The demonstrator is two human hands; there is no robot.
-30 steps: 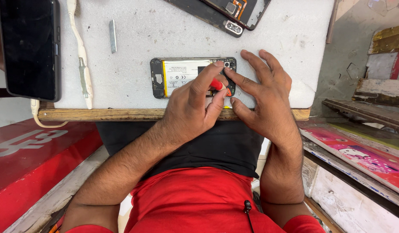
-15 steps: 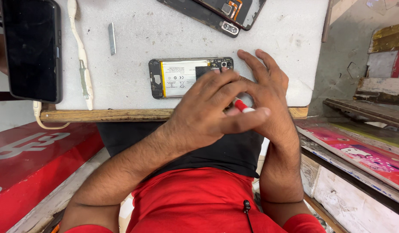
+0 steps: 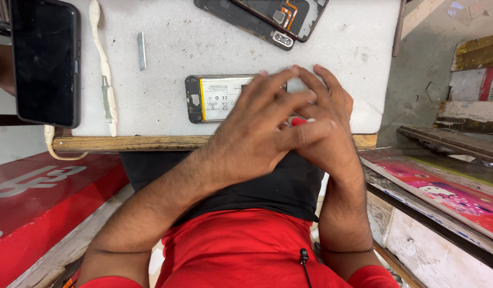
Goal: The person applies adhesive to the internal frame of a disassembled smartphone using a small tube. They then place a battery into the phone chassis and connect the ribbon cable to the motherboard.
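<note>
The opened phone [image 3: 225,98] is lying face down near the front edge of the white worktop [image 3: 203,32], with its back cover off and its battery [image 3: 221,97] exposed. The left hand [image 3: 262,128] is crossing over the phone's right end, its fingers extended and lying close together, and is blurring slightly. The right hand [image 3: 326,120] is sitting partly beneath it, fingertips resting on the phone's far corner. A small red-tipped tool [image 3: 298,121] is showing between the two hands; which fingers are pinching it cannot be told, as the left hand is covering the grip.

Risks, as judged from this position:
- The tool tip is working hidden under the left hand, just beside the battery. A slip there could be puncturing or denting the cell.
- The phone is sitting near the wooden edge strip [image 3: 150,143]. Sideways pressure from the crossed hands could be pushing it off onto the lap.
- Any small part released at the covered corner could be rolling off unseen.

Elsewhere, a second black phone [image 3: 46,61] is lying at the left, a white cable [image 3: 105,74] and a small metal strip [image 3: 142,50] beside it, and a dismantled phone frame [image 3: 267,18] at the far edge, all well apart from the hands.
</note>
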